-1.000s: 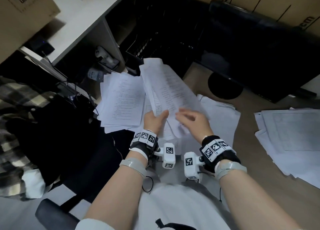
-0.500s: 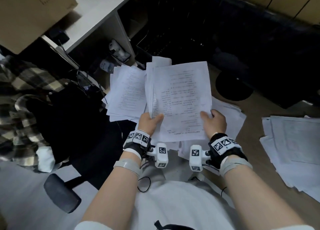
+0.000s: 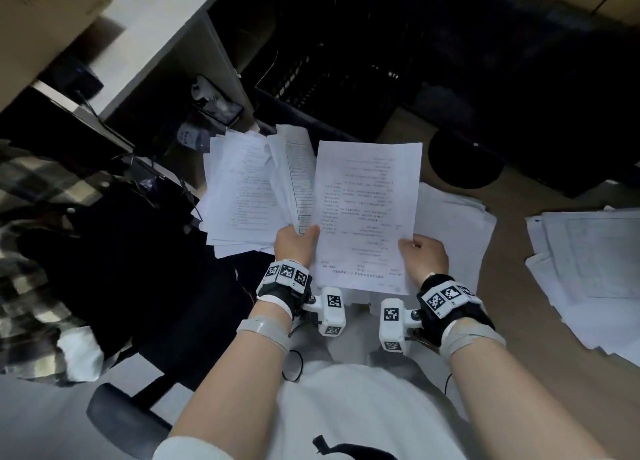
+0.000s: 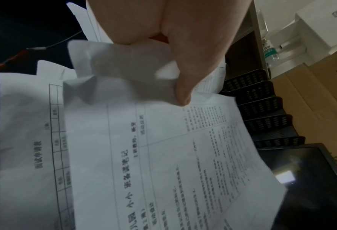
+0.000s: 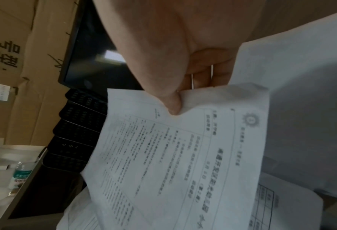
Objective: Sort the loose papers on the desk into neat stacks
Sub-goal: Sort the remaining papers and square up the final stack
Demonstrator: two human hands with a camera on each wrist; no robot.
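Observation:
A printed white sheet [image 3: 367,213] is held up flat over the desk between both hands. My left hand [image 3: 301,241] pinches its lower left edge with the thumb on top, together with a bundle of ruled forms [image 3: 294,182] fanned out behind it. My right hand [image 3: 420,251] pinches the lower right edge. In the left wrist view the thumb [image 4: 181,93] presses crumpled paper [image 4: 163,155]. The right wrist view shows the thumb [image 5: 173,105] on the sheet [image 5: 173,155]. A loose pile [image 3: 239,189] lies at the left, and more sheets [image 3: 453,224] lie under my right hand.
A separate paper pile [image 3: 588,262] lies at the right on the wooden desk [image 3: 519,321]. Black mesh trays [image 3: 311,71] and a dark monitor on a round base [image 3: 465,159] stand behind. A cardboard box [image 3: 45,16], a water bottle [image 3: 188,137] and a plaid garment [image 3: 31,217] are at the left.
A second ago my right hand lay on top of the tilted bundle. Since then it has pulled one sheet out and moved to its right edge, so the sheet is spread between both hands.

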